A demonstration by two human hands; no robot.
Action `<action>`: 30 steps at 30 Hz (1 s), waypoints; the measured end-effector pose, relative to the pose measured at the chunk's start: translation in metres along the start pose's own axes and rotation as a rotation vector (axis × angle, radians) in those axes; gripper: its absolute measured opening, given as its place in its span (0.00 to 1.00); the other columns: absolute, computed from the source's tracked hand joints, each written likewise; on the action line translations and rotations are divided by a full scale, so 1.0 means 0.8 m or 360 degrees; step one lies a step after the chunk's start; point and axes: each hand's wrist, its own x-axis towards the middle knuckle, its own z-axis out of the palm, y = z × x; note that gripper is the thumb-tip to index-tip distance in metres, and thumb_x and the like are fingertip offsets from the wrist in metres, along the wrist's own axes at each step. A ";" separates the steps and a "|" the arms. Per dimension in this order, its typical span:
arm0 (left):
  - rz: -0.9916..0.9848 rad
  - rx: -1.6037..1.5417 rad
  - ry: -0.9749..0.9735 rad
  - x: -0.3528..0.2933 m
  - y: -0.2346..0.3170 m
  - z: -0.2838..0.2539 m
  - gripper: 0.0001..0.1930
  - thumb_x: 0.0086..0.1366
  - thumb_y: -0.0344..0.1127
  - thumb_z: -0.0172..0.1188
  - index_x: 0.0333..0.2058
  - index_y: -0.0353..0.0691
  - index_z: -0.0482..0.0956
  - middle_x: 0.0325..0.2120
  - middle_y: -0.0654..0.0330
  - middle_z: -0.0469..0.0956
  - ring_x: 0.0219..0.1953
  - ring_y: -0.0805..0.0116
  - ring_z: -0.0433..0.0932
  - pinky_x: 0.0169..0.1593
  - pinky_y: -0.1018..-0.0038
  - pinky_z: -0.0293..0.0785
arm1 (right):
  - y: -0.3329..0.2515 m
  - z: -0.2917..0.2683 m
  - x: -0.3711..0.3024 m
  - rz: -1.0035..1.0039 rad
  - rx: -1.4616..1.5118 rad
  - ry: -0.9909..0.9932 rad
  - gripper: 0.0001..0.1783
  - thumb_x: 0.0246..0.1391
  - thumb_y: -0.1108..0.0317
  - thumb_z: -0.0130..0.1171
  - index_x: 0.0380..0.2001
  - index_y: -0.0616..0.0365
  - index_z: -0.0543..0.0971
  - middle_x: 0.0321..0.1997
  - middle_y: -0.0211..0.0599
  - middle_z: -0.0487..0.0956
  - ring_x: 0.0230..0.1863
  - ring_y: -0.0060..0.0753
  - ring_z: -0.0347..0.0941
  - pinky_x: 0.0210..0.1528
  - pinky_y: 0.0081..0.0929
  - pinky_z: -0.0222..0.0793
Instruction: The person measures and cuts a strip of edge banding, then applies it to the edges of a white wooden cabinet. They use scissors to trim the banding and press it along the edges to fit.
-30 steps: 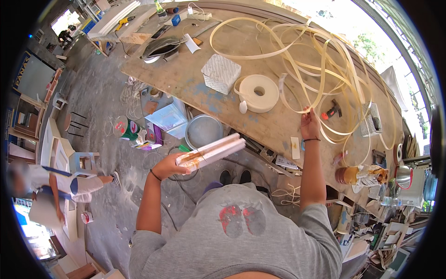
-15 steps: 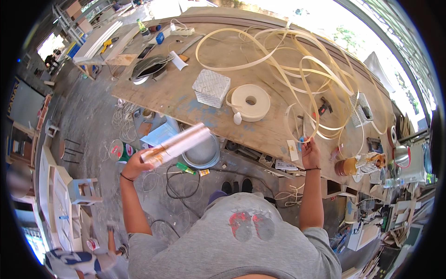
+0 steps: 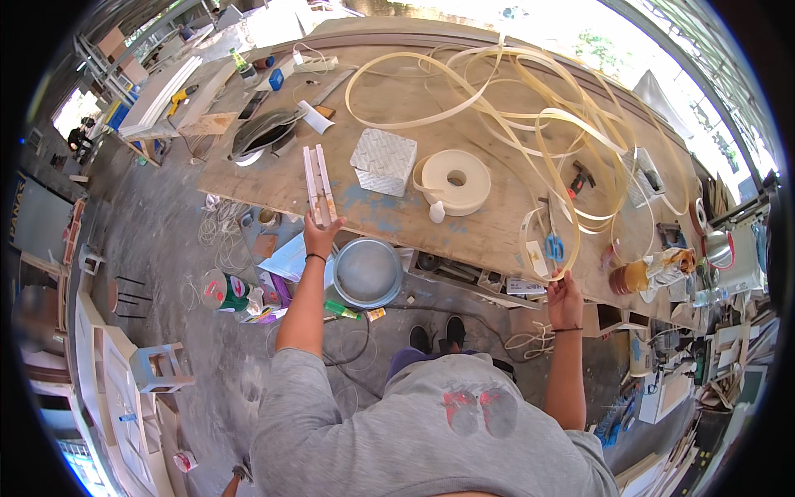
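Observation:
My left hand (image 3: 321, 236) grips the near end of a long white grooved piece (image 3: 311, 180) with brown stains, its two rails pointing away from me over the table's front edge. At the right, my right hand (image 3: 566, 303) pinches a pale yellow edging strip (image 3: 575, 236) at the table's front edge. The strip runs up into a tangle of loose loops. Just beyond that hand lie blue-handled scissors (image 3: 554, 247) and a small cream plate (image 3: 537, 258). A thick roll of cream edging tape (image 3: 474, 184) lies flat mid-table, beside a silver-patterned block (image 3: 383, 161).
On the wooden table (image 3: 489, 236) are a hammer (image 3: 582, 179), a jar of amber stuff (image 3: 627, 279) and a dark pouch (image 3: 263, 135). Below the front edge stand a grey-blue basin (image 3: 368, 272) and a green can (image 3: 234, 290). A dark cable crosses the floor.
My left hand has moved right and forward, bringing the grooved piece from beside the table to over its edge. My right hand has come slightly nearer me, still with the strip; the scissors now show.

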 end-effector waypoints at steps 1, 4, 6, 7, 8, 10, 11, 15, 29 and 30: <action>0.0046 -0.0021 -0.0074 -0.003 -0.006 0.005 0.43 0.43 0.51 0.77 0.52 0.31 0.68 0.46 0.51 0.73 0.42 0.64 0.75 0.45 0.70 0.74 | 0.001 -0.003 -0.008 -0.0011 -0.0012 0.0030 0.12 0.64 0.62 0.51 0.42 0.58 0.75 0.34 0.31 0.79 0.29 0.18 0.74 0.30 0.15 0.74; 0.0033 0.0248 -0.0075 -0.009 -0.026 0.010 0.48 0.39 0.52 0.78 0.56 0.31 0.66 0.50 0.46 0.70 0.45 0.60 0.75 0.48 0.68 0.74 | 0.003 -0.008 -0.029 -0.0038 -0.0037 0.0096 0.12 0.64 0.62 0.51 0.42 0.58 0.75 0.34 0.31 0.79 0.29 0.18 0.73 0.31 0.15 0.74; 0.0035 0.0406 -0.0014 -0.010 -0.042 0.012 0.49 0.39 0.52 0.79 0.57 0.31 0.66 0.50 0.45 0.71 0.44 0.58 0.76 0.48 0.67 0.74 | 0.003 -0.009 -0.038 -0.0060 -0.0045 0.0113 0.12 0.64 0.62 0.51 0.42 0.59 0.75 0.34 0.31 0.79 0.29 0.19 0.73 0.32 0.15 0.73; 0.0064 0.0421 0.0010 -0.009 -0.051 0.013 0.49 0.39 0.52 0.79 0.56 0.32 0.67 0.48 0.45 0.72 0.43 0.58 0.76 0.47 0.67 0.73 | 0.004 -0.010 -0.042 -0.0072 -0.0045 0.0113 0.12 0.64 0.61 0.51 0.42 0.59 0.75 0.34 0.31 0.79 0.29 0.19 0.72 0.32 0.15 0.73; 0.0130 0.0418 0.0040 -0.008 -0.061 0.014 0.48 0.39 0.52 0.78 0.56 0.32 0.67 0.47 0.46 0.73 0.42 0.57 0.76 0.47 0.67 0.73 | 0.006 -0.009 -0.047 -0.0086 -0.0041 0.0166 0.12 0.64 0.61 0.51 0.42 0.59 0.75 0.35 0.31 0.79 0.30 0.19 0.72 0.32 0.15 0.72; 0.0120 0.0259 0.0026 -0.004 -0.082 0.004 0.46 0.41 0.50 0.78 0.56 0.33 0.69 0.42 0.48 0.75 0.39 0.57 0.76 0.45 0.66 0.74 | 0.009 -0.007 -0.053 -0.0079 -0.0043 0.0085 0.12 0.64 0.61 0.51 0.42 0.58 0.75 0.35 0.31 0.79 0.30 0.19 0.72 0.33 0.16 0.73; 0.0152 0.0124 -0.0029 0.000 -0.091 0.001 0.44 0.41 0.49 0.78 0.55 0.34 0.70 0.40 0.50 0.76 0.38 0.57 0.76 0.44 0.65 0.74 | 0.009 -0.006 -0.056 -0.0096 -0.0039 0.0149 0.12 0.64 0.61 0.51 0.42 0.58 0.75 0.35 0.31 0.79 0.30 0.19 0.72 0.33 0.17 0.73; -0.0023 0.0439 0.0166 0.014 -0.120 -0.032 0.39 0.48 0.54 0.73 0.52 0.34 0.73 0.34 0.52 0.78 0.37 0.59 0.76 0.41 0.66 0.73 | 0.013 0.007 -0.057 -0.0077 -0.0059 0.0089 0.11 0.64 0.61 0.50 0.42 0.57 0.75 0.36 0.32 0.78 0.30 0.22 0.74 0.33 0.20 0.77; -0.0664 -0.0855 -0.1072 -0.238 0.215 0.139 0.27 0.61 0.40 0.66 0.52 0.27 0.73 0.42 0.57 0.78 0.43 0.74 0.75 0.49 0.79 0.70 | 0.065 0.036 -0.035 -0.0255 -0.0236 0.0181 0.11 0.63 0.65 0.53 0.45 0.57 0.71 0.41 0.35 0.77 0.34 0.28 0.78 0.36 0.26 0.80; -0.0664 -0.0833 -0.1130 -0.237 0.236 0.147 0.28 0.61 0.41 0.65 0.53 0.26 0.72 0.43 0.56 0.78 0.44 0.74 0.75 0.50 0.79 0.70 | 0.063 0.033 -0.034 -0.0248 -0.0262 0.0158 0.11 0.63 0.65 0.53 0.45 0.56 0.71 0.42 0.35 0.77 0.34 0.27 0.78 0.36 0.26 0.79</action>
